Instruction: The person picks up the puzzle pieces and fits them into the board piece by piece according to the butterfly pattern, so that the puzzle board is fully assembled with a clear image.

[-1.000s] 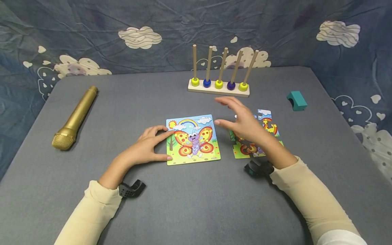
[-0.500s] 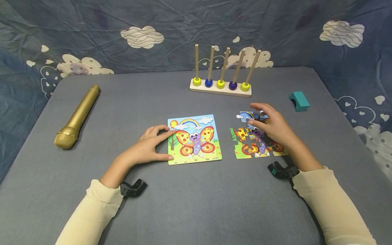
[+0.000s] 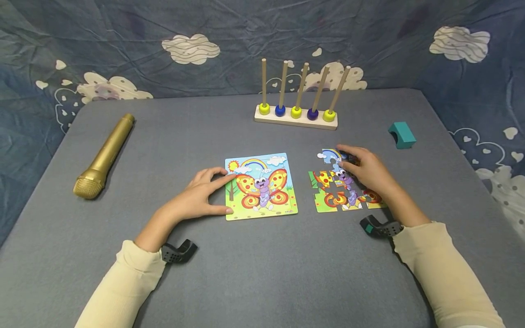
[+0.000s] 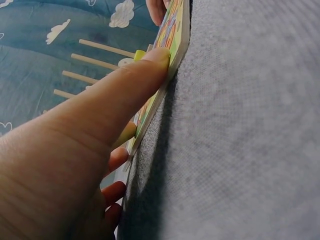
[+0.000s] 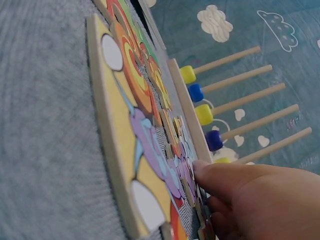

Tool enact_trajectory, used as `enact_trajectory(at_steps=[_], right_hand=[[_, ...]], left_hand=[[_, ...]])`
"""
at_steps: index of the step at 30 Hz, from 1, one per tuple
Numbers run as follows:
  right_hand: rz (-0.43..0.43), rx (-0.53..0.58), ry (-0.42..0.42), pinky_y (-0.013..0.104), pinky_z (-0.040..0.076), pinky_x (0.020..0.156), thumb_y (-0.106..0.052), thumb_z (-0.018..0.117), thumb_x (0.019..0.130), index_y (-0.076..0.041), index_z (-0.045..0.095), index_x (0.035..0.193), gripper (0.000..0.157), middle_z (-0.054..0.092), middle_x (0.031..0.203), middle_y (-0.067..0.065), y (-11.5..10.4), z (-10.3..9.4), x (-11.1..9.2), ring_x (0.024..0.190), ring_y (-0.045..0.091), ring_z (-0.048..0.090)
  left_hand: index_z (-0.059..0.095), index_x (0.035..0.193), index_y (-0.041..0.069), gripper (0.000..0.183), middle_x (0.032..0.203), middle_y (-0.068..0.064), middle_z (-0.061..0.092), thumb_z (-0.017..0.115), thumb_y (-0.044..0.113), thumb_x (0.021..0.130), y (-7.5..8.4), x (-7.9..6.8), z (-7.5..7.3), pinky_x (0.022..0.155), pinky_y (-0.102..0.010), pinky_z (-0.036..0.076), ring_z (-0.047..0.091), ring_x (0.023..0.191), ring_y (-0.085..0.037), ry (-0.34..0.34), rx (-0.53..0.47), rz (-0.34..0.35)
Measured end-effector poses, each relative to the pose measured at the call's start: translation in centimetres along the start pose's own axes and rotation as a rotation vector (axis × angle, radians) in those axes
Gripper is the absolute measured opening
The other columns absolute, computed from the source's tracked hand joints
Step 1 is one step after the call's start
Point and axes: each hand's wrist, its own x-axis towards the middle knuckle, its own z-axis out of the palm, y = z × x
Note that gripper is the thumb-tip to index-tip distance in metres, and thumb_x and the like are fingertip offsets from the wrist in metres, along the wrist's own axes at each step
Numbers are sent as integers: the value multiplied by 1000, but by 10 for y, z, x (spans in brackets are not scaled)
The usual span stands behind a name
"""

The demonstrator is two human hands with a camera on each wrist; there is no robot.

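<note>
A square butterfly picture board (image 3: 262, 196) lies flat mid-table. My left hand (image 3: 197, 196) rests at its left side, thumb and index finger spread over the edge; the left wrist view has the thumb (image 4: 159, 56) pressing on the board's border. To the right lie several loose butterfly puzzle pieces (image 3: 326, 200), partly fitted side by side with gaps. Over their upper right part is my right hand (image 3: 367, 171), its thumb and index finger closing around a top-row puzzle piece (image 3: 351, 157) that the hand shades. The right hand's other fingers are mostly hidden.
Behind stands a wooden peg stand (image 3: 295, 119) with upright rods and yellow and blue beads. A gold microphone (image 3: 104, 157) lies at the left. Toward the right edge sits a teal arch block (image 3: 403, 135). A patterned dark-blue cloth (image 3: 242, 41) hangs behind the table.
My right hand has moved right from beside the picture board to the loose pieces, then lowered, its thumb and finger closing in on a top piece. The left hand stays at the board.
</note>
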Motion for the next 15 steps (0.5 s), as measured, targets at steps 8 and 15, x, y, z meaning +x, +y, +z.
enact_trajectory(at_steps=[8,15], right_hand=[[-68,-17,70,54,28,94,-15,59,88,-3,53,124,39,45,128,18,0,2,0,119,38,36],[-119,25,155,46,40,82,-16,60,87,-2,55,121,36,48,125,15,-8,0,-1,105,31,48]], left_hand=[[37,138,23,77,134,-2,29,66,52,74,2,0,-1,99,-48,21,22,123,-28,-10,22,-8],[37,138,20,77,140,-3,28,64,53,75,7,1,-3,101,-48,17,22,126,-28,-16,56,-5]])
